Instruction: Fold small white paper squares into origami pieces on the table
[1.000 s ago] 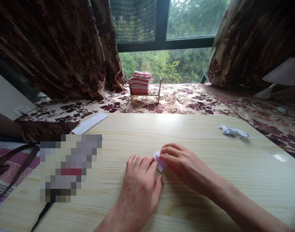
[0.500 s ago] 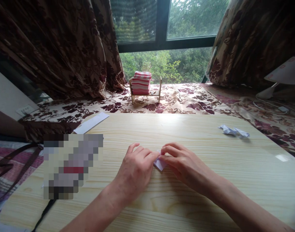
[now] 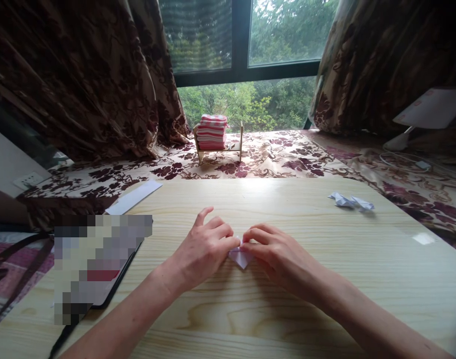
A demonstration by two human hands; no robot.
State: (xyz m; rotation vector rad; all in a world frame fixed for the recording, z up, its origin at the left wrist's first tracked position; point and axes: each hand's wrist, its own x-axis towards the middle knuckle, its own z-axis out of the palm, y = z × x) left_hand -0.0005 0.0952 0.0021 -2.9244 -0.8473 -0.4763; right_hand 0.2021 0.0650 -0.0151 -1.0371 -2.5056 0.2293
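Note:
A small piece of folded white paper (image 3: 242, 258) lies on the wooden table between my hands, one pointed corner towards me. My left hand (image 3: 209, 247) presses its thumb and fingers on the paper's left side, with one finger raised away. From the right, my right hand (image 3: 276, 249) pinches the paper with bent fingers. Both hands meet at its upper part and cover much of it. Farther off to the right, folded white paper pieces (image 3: 350, 201) rest together on the table.
At the table's (image 3: 306, 309) far left edge lies a flat white paper strip (image 3: 136, 197). A blurred-out device with a dark edge (image 3: 117, 279) and strap is at left. Beyond the table, a small wooden rack (image 3: 241, 142) holds striped cloths (image 3: 212, 132); a lamp (image 3: 429, 109) stands right.
My left hand has shifted slightly left along the paper, and more of the folded paper shows between my hands. The whole view has turned a little to the right.

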